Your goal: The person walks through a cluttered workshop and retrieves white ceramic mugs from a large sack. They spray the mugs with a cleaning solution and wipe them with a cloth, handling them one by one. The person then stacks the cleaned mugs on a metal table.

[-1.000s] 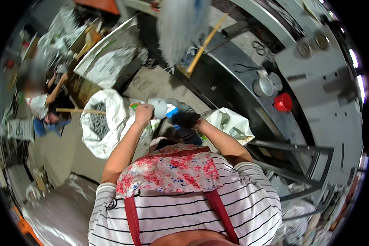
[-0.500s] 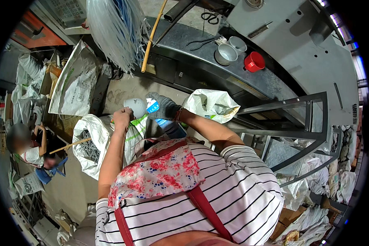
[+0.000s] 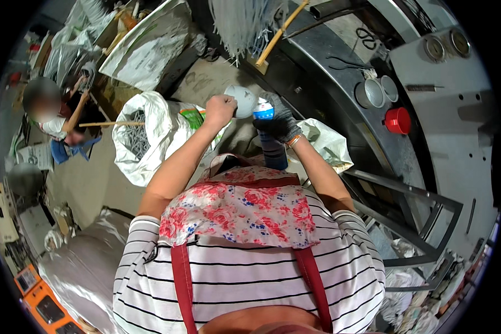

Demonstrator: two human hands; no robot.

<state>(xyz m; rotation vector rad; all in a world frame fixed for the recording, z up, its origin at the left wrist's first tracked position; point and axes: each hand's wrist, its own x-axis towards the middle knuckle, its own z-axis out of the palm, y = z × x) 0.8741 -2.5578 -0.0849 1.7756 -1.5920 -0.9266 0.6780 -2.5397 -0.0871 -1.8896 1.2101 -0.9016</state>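
My left hand (image 3: pixel 220 108) is raised in front of me and closed in a fist on a white rounded container (image 3: pixel 242 100). My right hand (image 3: pixel 278 123) wears a dark glove and grips a dark blue bottle (image 3: pixel 274 150) with a blue and white top (image 3: pixel 263 109). The bottle's top touches the white container. Both hands are held over a grey floor, between two white sacks.
An open white sack (image 3: pixel 139 139) lies left of my arms and a crumpled bag (image 3: pixel 328 146) lies to the right. The dark machine bench (image 3: pixel 339 111) carries metal cups (image 3: pixel 373 92), a red cap (image 3: pixel 398 120) and scissors (image 3: pixel 367 39). Another person (image 3: pixel 44 108) sits far left. A metal frame (image 3: pixel 423 222) stands at right.
The view has swung, so the bench and sacks sit differently in the picture. My hands stay together in front of me, with the white container and the bottle top now touching.
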